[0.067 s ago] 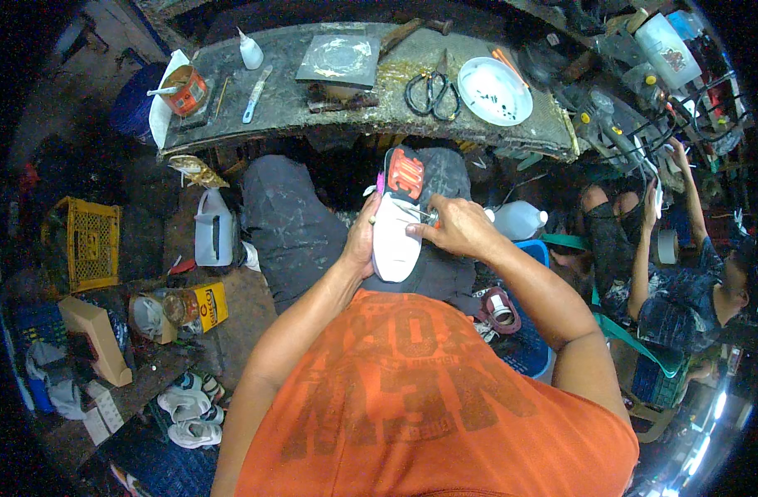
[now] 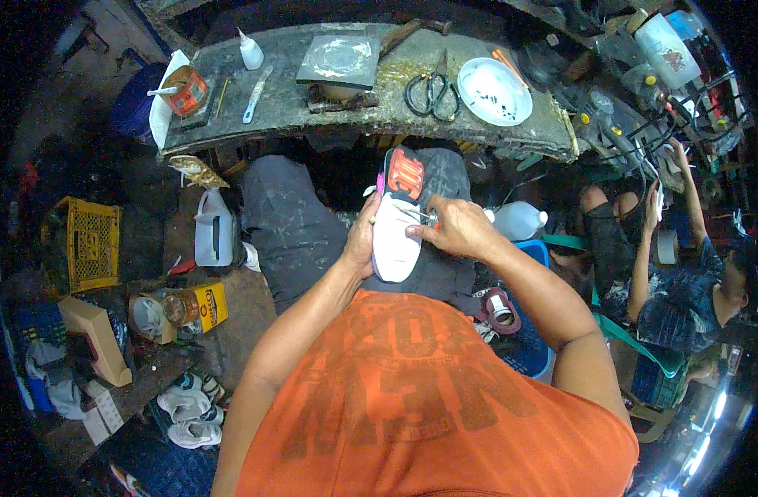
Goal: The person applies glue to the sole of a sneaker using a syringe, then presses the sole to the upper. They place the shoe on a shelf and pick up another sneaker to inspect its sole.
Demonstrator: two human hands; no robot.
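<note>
A shoe (image 2: pixel 396 250) rests sole-up across my lap, its sole white at the near end and black with an orange-red patch at the far end. Along its left side my left hand (image 2: pixel 362 240) is wrapped, gripping it. My right hand (image 2: pixel 462 228) is closed round a small tool (image 2: pixel 431 220) with a thin metal shaft, likely an awl. The shaft points left onto the white part of the sole, near the black section. Most of the tool's handle is hidden in my fingers.
Ahead is a workbench (image 2: pixel 271 132) with scissors (image 2: pixel 433 98), a white bowl (image 2: pixel 495 91), a knife (image 2: pixel 257 95), a squeeze bottle (image 2: pixel 250 51) and a can (image 2: pixel 186 91). Left lie a jug (image 2: pixel 214 228) and several shoes (image 2: pixel 194 433). A blue basket (image 2: pixel 547 331) and another person (image 2: pixel 673 290) are right.
</note>
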